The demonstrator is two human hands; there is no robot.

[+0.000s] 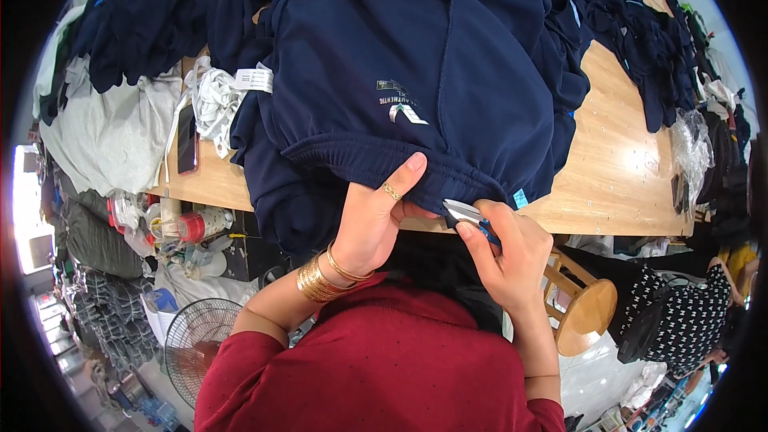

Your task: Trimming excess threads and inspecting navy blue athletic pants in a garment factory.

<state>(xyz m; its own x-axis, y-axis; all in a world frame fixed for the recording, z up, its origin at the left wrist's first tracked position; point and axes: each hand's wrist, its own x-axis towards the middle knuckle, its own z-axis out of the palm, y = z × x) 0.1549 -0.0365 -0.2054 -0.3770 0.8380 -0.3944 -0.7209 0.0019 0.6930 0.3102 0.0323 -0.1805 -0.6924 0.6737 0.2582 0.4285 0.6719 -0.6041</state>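
Note:
Navy trousers (360,40) with an elastic waistband lie over the table's near edge, a white printed mark near the waist. My left hand (376,220) is closed on the waistband (352,162), thumb on top and the other fingers mostly hidden beneath the cloth. Just to the right, my right hand (512,248) grips small thread snips (462,211) with metal blades and a blue part showing between the fingers. The blade tips point left and sit at the waistband's lower edge, close to my left fingertips. Whether they touch a thread is too small to tell.
More navy garments (152,16) are heaped along the wooden table (624,152). At left lie white tape (214,100), a phone (187,140) and grey cloth (120,124). Clear plastic (694,148) lies at right. A fan (200,344) and wooden stool (588,316) stand below; another person (680,312) is at right.

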